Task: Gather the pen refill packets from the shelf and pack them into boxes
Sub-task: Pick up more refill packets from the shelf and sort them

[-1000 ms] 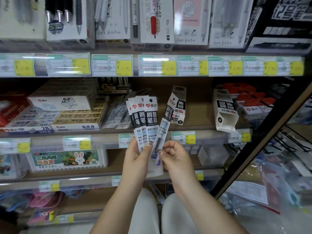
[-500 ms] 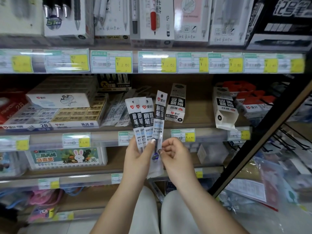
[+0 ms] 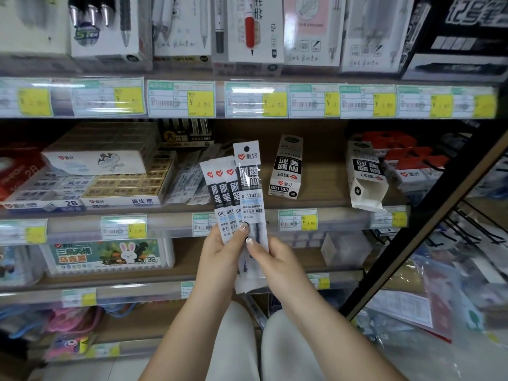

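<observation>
Refill packets (image 3: 233,193) now sit as one fan in front of the shelf (image 3: 330,215); the packet that was tilted off to the right 1 s ago is squared upright w/ the rest. Left hand (image 3: 220,251) grips the fan's lower part, thumb on front. Right hand (image 3: 277,259) pinches the front packet. Bundle looks ready for a box (image 3: 286,169); open box (image 3: 365,177) stands farther right.

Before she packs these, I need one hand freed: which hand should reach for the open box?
Probably the right hand: the open box stands on its side, and the left hand already grips the fanned refill packets.
</observation>
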{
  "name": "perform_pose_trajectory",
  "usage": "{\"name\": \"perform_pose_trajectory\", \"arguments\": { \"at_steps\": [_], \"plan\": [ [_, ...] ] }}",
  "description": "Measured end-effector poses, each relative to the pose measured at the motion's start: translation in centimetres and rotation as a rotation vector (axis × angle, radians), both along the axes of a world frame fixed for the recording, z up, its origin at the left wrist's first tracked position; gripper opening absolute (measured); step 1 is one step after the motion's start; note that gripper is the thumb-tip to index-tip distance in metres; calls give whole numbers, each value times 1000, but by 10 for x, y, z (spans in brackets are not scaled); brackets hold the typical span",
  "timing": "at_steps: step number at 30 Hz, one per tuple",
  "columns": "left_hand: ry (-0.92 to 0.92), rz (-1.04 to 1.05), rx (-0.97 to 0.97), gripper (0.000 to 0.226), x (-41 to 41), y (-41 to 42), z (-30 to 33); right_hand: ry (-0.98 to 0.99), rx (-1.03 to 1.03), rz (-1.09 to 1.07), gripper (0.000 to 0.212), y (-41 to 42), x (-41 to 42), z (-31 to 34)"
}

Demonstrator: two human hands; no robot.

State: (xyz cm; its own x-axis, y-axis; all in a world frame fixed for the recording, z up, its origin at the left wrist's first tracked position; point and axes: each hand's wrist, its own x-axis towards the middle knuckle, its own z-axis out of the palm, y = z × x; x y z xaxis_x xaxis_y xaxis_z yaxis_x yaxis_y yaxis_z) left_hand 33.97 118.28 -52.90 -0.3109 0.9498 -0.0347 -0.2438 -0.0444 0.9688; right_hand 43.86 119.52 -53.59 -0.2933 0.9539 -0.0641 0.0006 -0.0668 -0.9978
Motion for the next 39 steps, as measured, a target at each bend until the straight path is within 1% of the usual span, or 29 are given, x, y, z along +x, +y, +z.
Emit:
{"name": "perform_pose_trajectory", "arguments": {
  "at_steps": [3, 4, 5, 6, 8, 9, 11, 12, 14, 18, 23, 27, 32, 37, 39],
  "plan": [
    [-14, -2, -9, 34, 0, 1, 0, 16, -16, 17, 21, -2, 0, 1],
    [-27, -3, -14, 30, 1, 0, 0, 25, -19, 11, 22, -1, 0, 1],
    [-61, -4, -26, 25, 2, 0, -1, 35, -25, 4, 23, -1, 0, 0],
    [-123, -6, -55, 24, 3, 0, -1, 44, -33, -4, 23, -1, -1, -1],
    [-240, 16, -118, 34, 3, -1, -2, 51, -34, -26, 22, -1, -2, -3],
    [-258, 41, -128, 35, 3, 0, -2, 59, -32, -36, 22, 0, -2, -5],
    [-217, 84, -110, 43, 4, 0, -1, 96, -39, -46, 20, -1, -2, -6],
    [-175, 93, -84, 43, 5, 0, 0, 109, -41, -48, 20, -1, -2, -6],
    [-102, 118, -16, 26, 7, 0, 3, 118, -29, -50, 20, -2, -2, -6],
    [-35, 179, 71, 28, 11, -2, 4, 161, -3, -59, 21, -4, -3, -6],
    [-25, 251, 102, 28, 13, -2, 4, 165, 3, -74, 20, -4, -4, -7],
    [-90, 305, 44, 26, 14, -4, 5, 164, 20, -69, 21, -5, -3, -7],
    [-11, 254, 103, 35, 14, -6, 8, 167, 32, -68, 21, -5, -2, -6],
    [-52, 239, 110, 31, 15, -6, 8, 159, 44, -66, 22, -7, -2, -4],
    [-40, 241, 111, 31, 15, -6, 7, 157, 53, -69, 23, -7, -2, -3]
  ]
}}
